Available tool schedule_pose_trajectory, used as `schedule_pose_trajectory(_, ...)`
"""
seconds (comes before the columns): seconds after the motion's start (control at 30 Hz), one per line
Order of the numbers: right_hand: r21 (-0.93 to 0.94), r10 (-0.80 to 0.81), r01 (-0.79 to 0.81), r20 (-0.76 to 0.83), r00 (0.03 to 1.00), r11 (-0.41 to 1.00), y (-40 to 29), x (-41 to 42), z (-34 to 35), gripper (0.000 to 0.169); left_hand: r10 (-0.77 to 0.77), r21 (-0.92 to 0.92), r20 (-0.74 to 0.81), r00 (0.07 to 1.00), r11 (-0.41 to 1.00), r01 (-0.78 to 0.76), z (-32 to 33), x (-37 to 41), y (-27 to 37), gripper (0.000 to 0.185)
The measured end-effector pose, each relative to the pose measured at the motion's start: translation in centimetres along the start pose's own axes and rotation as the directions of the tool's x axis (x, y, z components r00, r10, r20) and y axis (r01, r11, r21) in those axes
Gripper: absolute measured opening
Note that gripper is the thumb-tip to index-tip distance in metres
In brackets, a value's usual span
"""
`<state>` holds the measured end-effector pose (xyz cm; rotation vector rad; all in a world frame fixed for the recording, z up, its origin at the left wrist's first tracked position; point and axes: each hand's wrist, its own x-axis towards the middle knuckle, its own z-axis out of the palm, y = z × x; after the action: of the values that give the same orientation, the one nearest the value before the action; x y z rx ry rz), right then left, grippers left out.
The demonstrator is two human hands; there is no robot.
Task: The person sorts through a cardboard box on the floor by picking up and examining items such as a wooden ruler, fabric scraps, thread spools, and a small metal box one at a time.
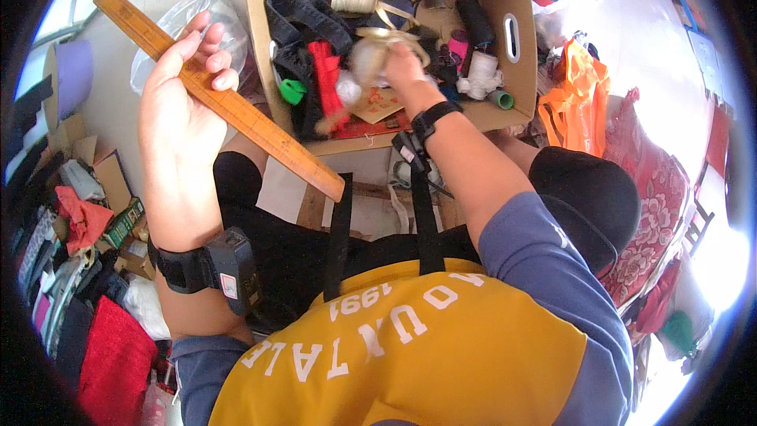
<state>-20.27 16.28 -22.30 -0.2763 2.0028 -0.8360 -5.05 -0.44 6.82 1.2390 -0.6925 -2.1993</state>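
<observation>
My left hand [186, 80] holds a worn wooden ruler [260, 127] that slants from upper left down towards my lap. The fingers curl up around its upper half. Inside a cardboard box [390, 145], my right hand [405, 65] is blurred by motion and has its fingers on a blurred bundle of pale gold ribbon [378, 38]. My fingertips there are hard to make out. Around that hand lie a white thread spool [480, 68], a black thread cone [475, 22], a red zipper or strap [325, 80] and folded black denim [307, 15].
The box stands on the floor between my knees. An orange plastic bag [576, 100] and a red floral cloth [647, 207] are at the right. A clear plastic bag [219, 18] lies behind my left hand. Cartons and fabrics, including a red cloth [115, 355], crowd the left.
</observation>
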Motion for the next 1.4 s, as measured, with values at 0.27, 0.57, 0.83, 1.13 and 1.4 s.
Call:
schedule_pose_trajectory(0.27, -0.924, 0.068, 0.056, 0.089, 0.994, 0.378, 0.7, 1.0, -6.8, 0.027, -0.018, -0.004, -0.005, 1.000, 1.000, 0.018, 0.0, -0.1, -0.1, 0.021)
schedule_pose_trajectory(0.57, -0.915, 0.110, 0.330, 0.362, 0.926, 0.232, 3.4, 4.3, -5.3, 0.032, -0.053, -0.021, 0.000, 0.999, 0.998, 0.053, 0.3, 0.4, -0.2, 0.022)
schedule_pose_trajectory(0.83, -0.718, -0.191, 0.503, 0.474, 0.860, 0.481, -2.9, 1.4, -3.8, 0.023, -0.079, 0.002, -0.015, 0.997, 0.997, 0.079, 0.3, 0.8, -0.6, 0.021)
schedule_pose_trajectory(1.13, -0.851, -0.049, 0.303, 0.313, 0.948, 0.429, 3.1, 5.8, -14.5, 0.028, -0.077, -0.022, 0.011, 0.997, 0.997, 0.077, 0.3, 0.6, -0.2, 0.021)
schedule_pose_trajectory(1.4, -0.877, 0.086, 0.393, 0.430, 0.899, 0.276, 1.8, 1.8, -9.7, 0.038, -0.102, -0.037, -0.019, 0.995, 0.994, 0.101, -0.2, 0.8, -0.3, 0.022)
